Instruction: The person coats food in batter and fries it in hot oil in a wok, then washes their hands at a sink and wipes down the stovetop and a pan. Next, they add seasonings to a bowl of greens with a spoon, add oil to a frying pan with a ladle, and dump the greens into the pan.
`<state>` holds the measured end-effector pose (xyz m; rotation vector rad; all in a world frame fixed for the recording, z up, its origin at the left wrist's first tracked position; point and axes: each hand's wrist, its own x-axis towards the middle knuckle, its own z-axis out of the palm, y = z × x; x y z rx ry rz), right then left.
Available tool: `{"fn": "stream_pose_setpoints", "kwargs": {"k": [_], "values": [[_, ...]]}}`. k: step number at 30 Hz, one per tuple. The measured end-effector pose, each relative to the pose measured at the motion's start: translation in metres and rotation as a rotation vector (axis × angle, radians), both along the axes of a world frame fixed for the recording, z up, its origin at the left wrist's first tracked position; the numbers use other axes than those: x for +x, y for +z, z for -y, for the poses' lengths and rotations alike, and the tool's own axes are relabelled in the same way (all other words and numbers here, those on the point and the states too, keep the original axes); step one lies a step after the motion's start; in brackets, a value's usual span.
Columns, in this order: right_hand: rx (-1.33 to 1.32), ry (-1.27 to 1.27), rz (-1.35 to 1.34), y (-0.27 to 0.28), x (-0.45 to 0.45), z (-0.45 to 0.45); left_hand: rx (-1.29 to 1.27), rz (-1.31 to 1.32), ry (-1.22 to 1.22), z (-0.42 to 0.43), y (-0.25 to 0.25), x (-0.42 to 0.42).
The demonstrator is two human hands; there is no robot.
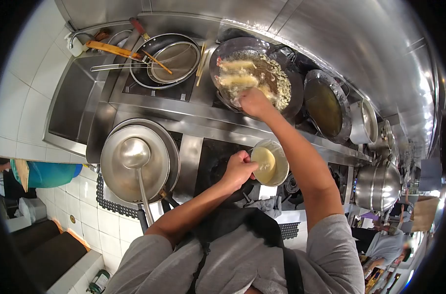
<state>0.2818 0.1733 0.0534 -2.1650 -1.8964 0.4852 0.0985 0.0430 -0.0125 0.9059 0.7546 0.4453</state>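
A steel counter (pixel 193 117) is running crosswise at twelve o'clock, backed by a shiny metal wall (pixel 331 44). A sink (pixel 76 105) is sitting at ten o'clock; a ladle (pixel 135 153) is lying in a wide pan (pixel 116 171) at nine. A dark pan of oil (pixel 326 110) is standing at two, and a domed steel pot (pixel 377 186) at four. Another person (pixel 385 246) is occupying the room farther out at four.

The frying pieces (pixel 237 80) are lying in the wok (pixel 299 93) at twelve to one o'clock. They are showing a pale yellow coating and reddish ends, with bubbling oil and loose batter crumbs surrounding them.

The right hand (pixel 255 103) is reaching over the wok's near side, fingers bunching together beside the pieces; whether they are grasping anything, I cannot tell. The left hand (pixel 238 170) is gripping the rim of a bowl (pixel 284 166) holding pale, runny batter (pixel 263 164), thumb and fingers closing on it.
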Motion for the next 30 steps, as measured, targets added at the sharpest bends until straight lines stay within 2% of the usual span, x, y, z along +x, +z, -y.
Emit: {"fn": "stream_pose_setpoints", "kwargs": {"k": [2, 5, 7, 9, 11, 13, 15, 18, 21, 23, 30], "values": [[0.061, -0.125, -0.173, 0.022, -0.003, 0.018, -0.016, 0.014, -0.009, 0.007, -0.009, 0.002], [-0.038, -0.215, -0.191, 0.05, 0.011, 0.054, -0.033, 0.015, -0.065, 0.014, -0.018, 0.003], [0.05, -0.235, -0.313, 0.059, 0.011, 0.096, -0.066, 0.023, -0.1, 0.02, -0.022, 0.006], [0.071, -0.178, -0.19, 0.044, 0.02, 0.143, -0.054, 0.041, -0.113, 0.03, -0.042, 0.015], [-0.199, -0.333, -0.228, 0.045, 0.004, 0.184, -0.072, 0.081, -0.129, 0.039, -0.057, 0.021], [-0.081, -0.249, -0.271, -0.004, 0.003, 0.235, -0.075, 0.032, -0.195, 0.045, -0.061, 0.025], [-0.188, -0.215, -0.034, -0.05, -0.003, 0.275, -0.073, 0.004, -0.247, 0.052, -0.069, 0.029], [-0.051, -0.393, -0.012, -0.084, -0.032, 0.307, -0.041, -0.05, -0.302, 0.061, -0.085, 0.032], [0.043, -0.523, -0.038, -0.106, -0.046, 0.323, -0.023, -0.085, -0.36, 0.065, -0.093, 0.031], [0.082, -0.509, -0.049, -0.121, -0.046, 0.336, 0.027, -0.1, -0.444, 0.067, -0.092, 0.03], [0.128, -0.549, -0.108, -0.117, -0.055, 0.342, 0.102, -0.131, -0.538, 0.071, -0.096, 0.03]]}}
